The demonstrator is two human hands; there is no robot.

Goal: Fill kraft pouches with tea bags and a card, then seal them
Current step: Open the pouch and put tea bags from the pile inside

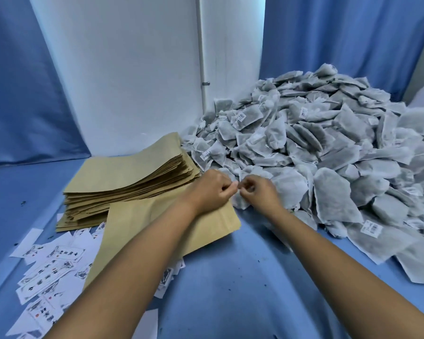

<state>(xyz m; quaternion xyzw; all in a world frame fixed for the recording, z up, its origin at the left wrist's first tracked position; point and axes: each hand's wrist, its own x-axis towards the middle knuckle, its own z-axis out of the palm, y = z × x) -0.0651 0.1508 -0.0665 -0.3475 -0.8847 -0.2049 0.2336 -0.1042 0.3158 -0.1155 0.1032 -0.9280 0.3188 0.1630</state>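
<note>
While both hands meet at tea-bag pile [316,152] edge — L hand [212,189] & R hand [260,194] fingers curled, pinching sth small, prob. a string.

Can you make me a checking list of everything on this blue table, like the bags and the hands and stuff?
Surface: blue cloth covers the table, with dark specks on it.
Job's things: big heap of tea bags on the right; stack of kraft pouches on the left; one single pouch lying flat in front of it; printed cards scattered at lower left.
Clutter: nothing seen besides the specks.
Hands: left hand and right hand meet at the heap's near edge, fingers curled; what they pinch is too small to tell.
Cables: nothing seen.
Surroundings: blue curtains, white wall with a pipe.
</note>
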